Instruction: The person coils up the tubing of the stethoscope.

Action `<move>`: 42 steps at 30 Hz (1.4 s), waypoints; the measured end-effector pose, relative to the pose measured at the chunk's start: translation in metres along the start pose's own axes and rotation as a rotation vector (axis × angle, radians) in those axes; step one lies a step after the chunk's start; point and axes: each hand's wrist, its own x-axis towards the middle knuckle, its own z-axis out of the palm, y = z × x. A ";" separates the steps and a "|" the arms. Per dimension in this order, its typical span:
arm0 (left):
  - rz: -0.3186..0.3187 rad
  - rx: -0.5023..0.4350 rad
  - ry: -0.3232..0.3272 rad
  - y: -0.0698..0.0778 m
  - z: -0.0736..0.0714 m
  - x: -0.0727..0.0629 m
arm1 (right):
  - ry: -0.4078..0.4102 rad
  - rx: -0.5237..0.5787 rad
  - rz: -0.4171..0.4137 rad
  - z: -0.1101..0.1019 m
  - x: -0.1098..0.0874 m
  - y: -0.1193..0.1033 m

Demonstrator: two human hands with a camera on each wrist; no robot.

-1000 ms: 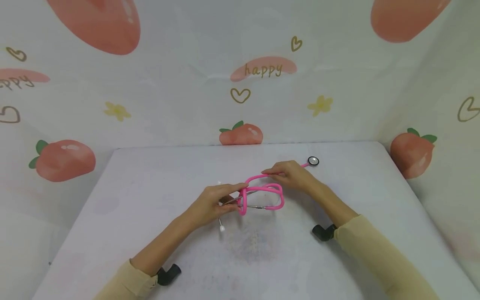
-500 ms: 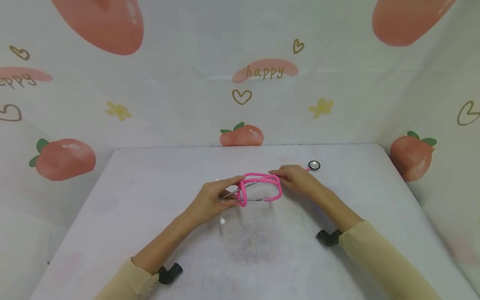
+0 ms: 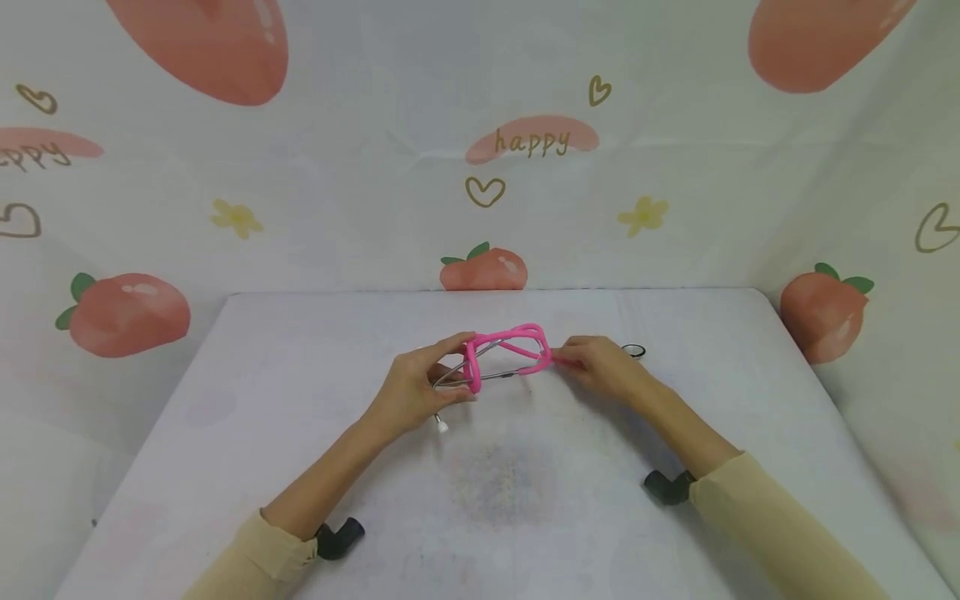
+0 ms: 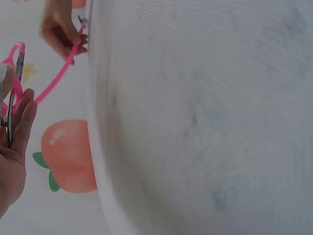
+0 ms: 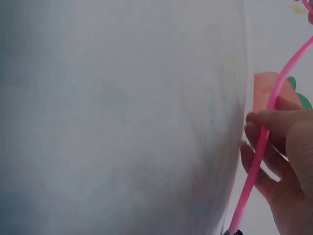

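A pink stethoscope (image 3: 473,367) is held up in a folded bundle above the table. My left hand (image 3: 405,390) grips it from the left, thumb below and fingers above, around the pink loop and the metal ear tubes (image 3: 497,377). One white eartip (image 3: 442,427) hangs below that hand. To the right, my right hand (image 3: 600,364) pinches the single pink tube (image 5: 262,142) between thumb and fingers. Past this hand the round chest piece (image 3: 633,351) shows nearly edge-on. In the left wrist view, the tube (image 4: 59,74) runs from the bundle to the right hand.
The white-covered table (image 3: 337,333) lies under both hands, with a greyish smudge near its middle. Behind it hangs a white cloth (image 3: 375,192) printed with peaches, hearts and flowers. Black devices (image 3: 341,538) sit at both wrists.
The bundle has lifted and shifted slightly left with my left hand. My right hand has slid along the tube to the right, and the chest piece has dropped and tipped edge-on.
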 end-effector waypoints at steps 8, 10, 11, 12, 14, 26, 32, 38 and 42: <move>0.010 0.125 0.053 -0.004 0.000 0.001 | -0.066 -0.029 -0.043 -0.003 -0.010 -0.014; 0.010 0.120 0.059 -0.004 -0.001 0.001 | -0.058 -0.021 -0.043 -0.003 -0.012 -0.017; 0.010 0.119 0.060 -0.004 -0.001 0.002 | -0.048 -0.006 -0.056 -0.003 -0.013 -0.018; 0.011 0.115 0.062 -0.004 -0.001 0.002 | -0.038 0.004 -0.078 -0.004 -0.014 -0.018; 0.017 0.112 0.068 -0.004 -0.001 0.002 | -0.011 0.015 -0.134 -0.003 -0.015 -0.018; 0.045 0.136 0.098 -0.007 -0.002 0.002 | 0.052 0.210 -0.270 -0.007 -0.020 -0.021; 0.064 0.135 0.106 -0.009 -0.001 0.003 | 0.004 0.311 -0.293 -0.013 -0.018 -0.025; 0.066 0.136 0.093 -0.010 0.000 0.002 | -0.072 0.308 -0.269 -0.023 -0.016 -0.037; 0.065 0.144 0.086 -0.011 0.000 0.001 | -0.102 0.303 -0.252 -0.029 -0.012 -0.049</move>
